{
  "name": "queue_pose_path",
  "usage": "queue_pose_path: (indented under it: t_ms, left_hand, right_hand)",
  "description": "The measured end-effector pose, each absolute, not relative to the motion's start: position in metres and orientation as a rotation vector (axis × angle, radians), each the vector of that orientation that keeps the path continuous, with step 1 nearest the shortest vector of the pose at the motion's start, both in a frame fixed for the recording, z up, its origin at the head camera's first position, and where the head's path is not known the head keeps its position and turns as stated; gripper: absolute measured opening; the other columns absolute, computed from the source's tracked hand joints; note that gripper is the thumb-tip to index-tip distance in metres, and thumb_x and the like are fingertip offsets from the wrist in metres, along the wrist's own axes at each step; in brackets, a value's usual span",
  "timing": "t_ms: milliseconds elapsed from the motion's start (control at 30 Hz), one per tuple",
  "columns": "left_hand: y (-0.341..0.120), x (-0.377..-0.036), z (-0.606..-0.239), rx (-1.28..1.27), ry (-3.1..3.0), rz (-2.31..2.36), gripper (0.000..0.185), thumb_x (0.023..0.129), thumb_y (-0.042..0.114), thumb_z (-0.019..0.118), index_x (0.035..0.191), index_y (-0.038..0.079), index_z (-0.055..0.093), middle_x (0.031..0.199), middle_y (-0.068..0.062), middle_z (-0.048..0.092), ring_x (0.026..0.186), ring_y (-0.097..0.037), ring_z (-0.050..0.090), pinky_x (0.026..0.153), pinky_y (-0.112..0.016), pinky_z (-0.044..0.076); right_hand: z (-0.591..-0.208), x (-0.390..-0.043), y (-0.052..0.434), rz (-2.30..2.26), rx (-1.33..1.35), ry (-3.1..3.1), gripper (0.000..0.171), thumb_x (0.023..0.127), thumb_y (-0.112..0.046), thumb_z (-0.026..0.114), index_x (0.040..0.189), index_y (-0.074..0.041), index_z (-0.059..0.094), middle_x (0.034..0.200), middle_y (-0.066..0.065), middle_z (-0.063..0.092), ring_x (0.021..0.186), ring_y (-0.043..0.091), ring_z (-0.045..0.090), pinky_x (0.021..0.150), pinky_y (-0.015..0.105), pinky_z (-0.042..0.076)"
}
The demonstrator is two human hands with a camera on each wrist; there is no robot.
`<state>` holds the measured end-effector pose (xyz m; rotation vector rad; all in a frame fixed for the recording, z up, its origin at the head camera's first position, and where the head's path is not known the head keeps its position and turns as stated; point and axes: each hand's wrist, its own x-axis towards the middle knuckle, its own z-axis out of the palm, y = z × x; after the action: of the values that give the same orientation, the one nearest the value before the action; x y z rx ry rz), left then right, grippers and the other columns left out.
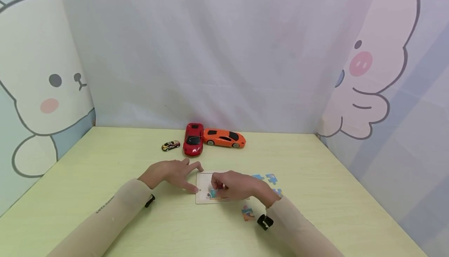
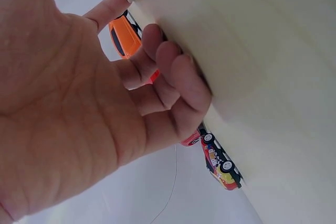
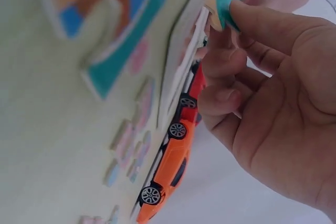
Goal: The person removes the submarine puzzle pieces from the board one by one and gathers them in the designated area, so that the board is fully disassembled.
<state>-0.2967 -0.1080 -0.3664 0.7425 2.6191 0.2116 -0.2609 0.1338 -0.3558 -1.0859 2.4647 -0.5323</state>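
Observation:
A white puzzle board (image 1: 204,180) lies flat on the table between both hands. My left hand (image 1: 176,173) rests at its left side, thumb and index finger extended to the edge, the other fingers loosely bent near the tabletop. My right hand (image 1: 235,185) is over the board and pinches a teal and tan puzzle piece (image 3: 224,4) between thumb and fingers. Part of the board is hidden under this hand. Close to the right wrist lies a loose puzzle piece (image 1: 247,213) in orange and blue.
Several loose blue puzzle pieces (image 1: 271,178) lie right of the board. Behind it stand a red toy car (image 1: 193,140), an orange toy car (image 1: 224,138) beside it, and a small multicoloured toy car (image 1: 170,145). A pale curtain (image 1: 217,54) hangs at the table's back edge.

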Motion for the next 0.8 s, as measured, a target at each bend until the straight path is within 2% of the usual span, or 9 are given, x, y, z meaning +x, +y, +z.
queue_pose_path:
  t_ms: [267,800]
  left_hand:
    - [-0.108,-0.297,-0.367,0.725,2.621,0.215,0.065,0.082,0.058,0.074,0.133,0.032,0.044,0.116,-0.009,0.05,0.099,-0.027,0.058,0.09,-0.055,0.048]
    - [-0.108,-0.295,-0.367,0.733,2.599,0.24,0.065,0.083,0.058,0.073,0.135,0.033,0.043,0.12,-0.01,0.049,0.102,-0.028,0.057,0.093,-0.055,0.046]
  right_hand:
    - [-0.345,-0.262,0.142,-0.577,-1.082,2.396,0.013,0.1,-0.014,0.063,0.092,-0.019,0.054,0.079,-0.008,0.052,0.067,0.006,0.05,0.061,0.021,0.04]
    - [-0.321,-0.266,0.179,-0.458,-1.071,2.396,0.015,0.097,-0.011,0.067,0.09,-0.021,0.057,0.08,-0.009,0.055,0.071,0.008,0.052,0.066,0.023,0.044]
